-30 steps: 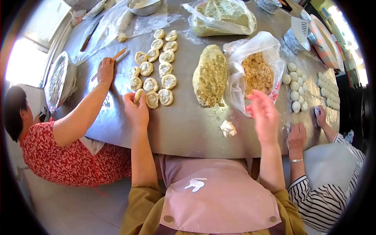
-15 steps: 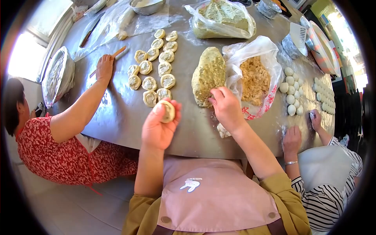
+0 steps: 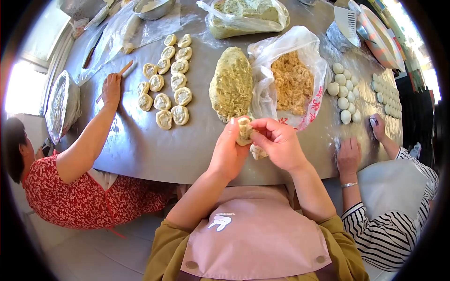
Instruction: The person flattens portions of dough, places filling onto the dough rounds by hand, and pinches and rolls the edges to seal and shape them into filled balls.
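My left hand (image 3: 230, 149) holds a small piece of dough (image 3: 244, 133) upright in its fingers, with a lump of filling showing in it. Thumb and fingers of my right hand (image 3: 280, 144) pinch the same dough piece from the other side. Just beyond both hands lies a large yellow-green mound of filling (image 3: 230, 84). Beside it, an open plastic bag holds an orange-brown crumbly filling (image 3: 291, 84). A pale dough scrap (image 3: 258, 152) is partly hidden under my right hand.
Flat round dough pieces (image 3: 180, 114) stand in rows to the left. A co-worker's hand (image 3: 111, 90) there rests on a rolling pin (image 3: 125, 68). On the right, another person's hands (image 3: 349, 157) are near several dough balls (image 3: 346, 117). A bagged green block (image 3: 248, 18) sits at the back.
My right hand has left the green mound and met my left hand at the dough piece. My left hand has moved right, bringing the dough in front of the mound. The view has shifted slightly.
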Action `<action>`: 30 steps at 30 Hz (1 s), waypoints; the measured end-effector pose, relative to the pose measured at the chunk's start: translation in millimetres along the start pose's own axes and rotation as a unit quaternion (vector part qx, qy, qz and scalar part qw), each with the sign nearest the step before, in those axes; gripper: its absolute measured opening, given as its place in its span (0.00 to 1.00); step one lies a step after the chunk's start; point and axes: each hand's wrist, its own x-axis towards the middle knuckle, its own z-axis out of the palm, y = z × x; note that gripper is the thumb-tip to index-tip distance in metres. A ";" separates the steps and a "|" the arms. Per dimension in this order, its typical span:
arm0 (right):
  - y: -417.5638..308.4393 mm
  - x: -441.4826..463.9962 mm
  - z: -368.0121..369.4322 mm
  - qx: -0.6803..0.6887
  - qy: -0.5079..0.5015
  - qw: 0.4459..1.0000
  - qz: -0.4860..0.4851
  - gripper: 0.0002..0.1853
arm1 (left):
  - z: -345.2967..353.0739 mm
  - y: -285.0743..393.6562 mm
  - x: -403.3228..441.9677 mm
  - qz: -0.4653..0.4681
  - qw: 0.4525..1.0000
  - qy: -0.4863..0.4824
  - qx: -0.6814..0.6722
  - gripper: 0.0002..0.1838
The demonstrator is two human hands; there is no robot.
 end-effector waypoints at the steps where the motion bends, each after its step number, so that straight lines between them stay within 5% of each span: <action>1: 1.9 1.5 2.4 -0.092 0.022 0.993 -0.073 0.08 | 7.3 -1.8 -1.4 0.013 0.999 0.009 0.037 0.16; 3: 5.9 6.4 9.1 -0.252 0.119 0.931 -0.236 0.10 | 6.9 -4.3 -0.7 0.036 0.996 0.014 0.079 0.15; 7: 8.2 5.9 1.0 -0.221 0.050 0.953 -0.202 0.11 | -0.5 6.4 -6.8 0.019 0.998 0.021 0.054 0.14; 10: 13.7 16.3 -19.2 -0.160 0.091 0.960 -0.209 0.11 | -6.4 11.6 -10.5 0.018 0.996 0.062 0.061 0.13; 14: 36.7 26.2 -82.1 -0.385 0.260 0.876 -0.129 0.18 | -6.2 22.1 -15.5 0.015 0.994 0.079 0.075 0.13; 16: 56.9 25.4 -97.0 -0.476 0.249 0.836 -0.111 0.17 | -5.1 18.2 -13.5 0.014 0.995 0.073 0.062 0.13; 22: 62.3 29.2 -96.0 -0.458 0.178 0.870 -0.043 0.08 | 8.9 6.3 -9.9 -0.010 0.999 0.013 0.031 0.14; 27: 24.7 32.1 -105.5 -0.130 0.173 0.976 -0.010 0.10 | 17.5 13.6 -5.3 -0.061 0.994 -0.014 0.087 0.15; 30: 48.3 39.0 -115.6 -0.204 0.143 0.968 0.040 0.11 | 32.1 5.4 7.1 -0.070 0.990 -0.027 0.123 0.14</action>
